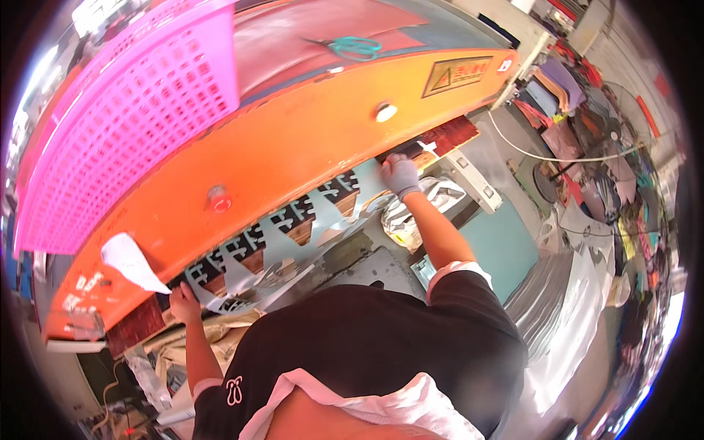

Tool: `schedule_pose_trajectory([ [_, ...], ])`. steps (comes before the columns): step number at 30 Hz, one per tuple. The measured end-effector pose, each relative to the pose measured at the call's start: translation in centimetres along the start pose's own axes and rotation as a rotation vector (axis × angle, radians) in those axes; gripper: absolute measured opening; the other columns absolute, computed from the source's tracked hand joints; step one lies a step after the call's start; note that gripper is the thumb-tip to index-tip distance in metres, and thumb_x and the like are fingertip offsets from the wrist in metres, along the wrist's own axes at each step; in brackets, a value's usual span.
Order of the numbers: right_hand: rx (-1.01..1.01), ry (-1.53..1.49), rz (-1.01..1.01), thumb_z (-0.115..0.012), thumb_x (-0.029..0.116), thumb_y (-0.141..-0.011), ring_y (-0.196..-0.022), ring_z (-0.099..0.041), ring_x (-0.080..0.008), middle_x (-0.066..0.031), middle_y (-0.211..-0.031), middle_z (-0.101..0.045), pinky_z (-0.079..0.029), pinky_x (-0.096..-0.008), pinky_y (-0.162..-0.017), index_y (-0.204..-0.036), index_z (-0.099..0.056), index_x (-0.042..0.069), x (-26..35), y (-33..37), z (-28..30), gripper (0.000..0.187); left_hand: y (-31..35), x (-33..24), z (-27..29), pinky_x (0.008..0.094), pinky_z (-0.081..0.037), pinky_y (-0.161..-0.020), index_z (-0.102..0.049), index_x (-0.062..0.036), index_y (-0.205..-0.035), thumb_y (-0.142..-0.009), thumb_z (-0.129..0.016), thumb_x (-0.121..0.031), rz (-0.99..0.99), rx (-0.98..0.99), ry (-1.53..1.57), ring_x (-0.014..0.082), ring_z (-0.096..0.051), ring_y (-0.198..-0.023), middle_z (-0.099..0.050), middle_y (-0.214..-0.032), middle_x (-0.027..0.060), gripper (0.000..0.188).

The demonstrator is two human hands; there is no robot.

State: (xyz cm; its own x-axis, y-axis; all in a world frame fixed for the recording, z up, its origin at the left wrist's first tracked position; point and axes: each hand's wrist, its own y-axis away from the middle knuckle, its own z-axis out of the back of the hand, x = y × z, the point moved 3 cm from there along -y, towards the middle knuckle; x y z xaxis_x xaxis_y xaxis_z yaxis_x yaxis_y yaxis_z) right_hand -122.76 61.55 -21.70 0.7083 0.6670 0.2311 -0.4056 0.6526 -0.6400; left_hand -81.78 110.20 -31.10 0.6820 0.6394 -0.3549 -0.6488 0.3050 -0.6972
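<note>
A pale blue-grey sheet with rows of cut-out shapes stretches along the gap under the orange machine beam, its near edge drooping toward me. Dark pieces and brown board show through its openings. My left hand, bare, is closed at the sheet's left end, below a hanging white paper. At the right end, my right hand wears a light grey glove, its fingers curled in at the sheet's edge beside a dark strip. The fingertips of both hands are partly hidden.
The orange beam has a red button and a white knob. On top sit a pink basket and teal-handled scissors. A reddish board juts out at right. Stacked sheets and a fan stand to the right.
</note>
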Motion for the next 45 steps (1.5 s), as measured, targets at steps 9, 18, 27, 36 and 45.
schedule_pose_trajectory([
  [9,0.136,0.070,0.008,-0.042,0.041,-0.086,-0.079,-0.061,-0.0324,-0.0133,-0.081,-0.065,-0.044,-0.0447,-0.079,-0.075,-0.069,0.008,-0.8,-0.3,-2.4,0.044,-1.3,0.3,0.3,0.0483,-0.042,-0.068,-0.053,0.0014,-0.067,-0.093,-0.048,-0.030,-0.028,0.040,-0.081,0.0389,-0.054,-0.077,-0.056,-0.073,0.0217,0.041],
  [18,0.217,-0.097,-0.029,-0.045,0.047,-0.084,-0.083,-0.061,-0.0374,-0.0192,-0.084,-0.064,-0.046,-0.0466,-0.077,-0.076,-0.069,0.006,-2.8,-0.9,-2.2,0.048,-1.8,-0.1,1.2,0.0499,-0.043,-0.072,-0.060,0.0009,-0.065,-0.092,-0.047,-0.036,-0.010,0.091,-0.040,0.0403,-0.055,-0.079,-0.059,-0.078,0.0227,0.048],
  [27,0.044,-0.120,-0.093,-0.050,0.039,-0.085,-0.078,-0.061,-0.0355,-0.0190,-0.071,-0.063,-0.046,-0.0446,-0.073,-0.072,-0.069,0.004,-5.8,9.9,4.9,0.042,9.3,-5.0,10.2,0.0444,-0.042,-0.058,-0.048,-0.0045,-0.055,-0.086,-0.057,-0.029,0.024,-0.006,-0.063,0.0309,-0.052,-0.066,-0.050,-0.065,0.0106,0.041],
  [36,0.084,-0.153,-0.205,-0.056,0.030,-0.085,-0.063,-0.057,-0.0286,-0.0141,-0.067,-0.059,-0.043,-0.0389,-0.060,-0.073,-0.064,0.001,-8.8,23.9,13.4,0.033,22.3,-7.0,20.3,0.0420,-0.037,-0.052,-0.043,-0.0056,-0.055,-0.082,-0.061,-0.017,-0.028,0.018,-0.017,0.0298,-0.047,-0.060,-0.043,-0.061,0.0096,0.034],
  [45,0.267,-0.688,-0.045,-0.070,0.037,-0.077,-0.109,-0.052,-0.0279,-0.0152,-0.117,-0.052,-0.043,-0.0387,-0.091,-0.119,-0.050,0.004,6.9,21.0,11.8,0.057,24.6,-9.2,22.9,0.0411,-0.042,-0.060,-0.050,-0.0032,-0.064,-0.083,-0.060,-0.017,0.278,0.234,0.305,0.0309,-0.051,-0.066,-0.049,-0.068,0.0110,0.025],
])
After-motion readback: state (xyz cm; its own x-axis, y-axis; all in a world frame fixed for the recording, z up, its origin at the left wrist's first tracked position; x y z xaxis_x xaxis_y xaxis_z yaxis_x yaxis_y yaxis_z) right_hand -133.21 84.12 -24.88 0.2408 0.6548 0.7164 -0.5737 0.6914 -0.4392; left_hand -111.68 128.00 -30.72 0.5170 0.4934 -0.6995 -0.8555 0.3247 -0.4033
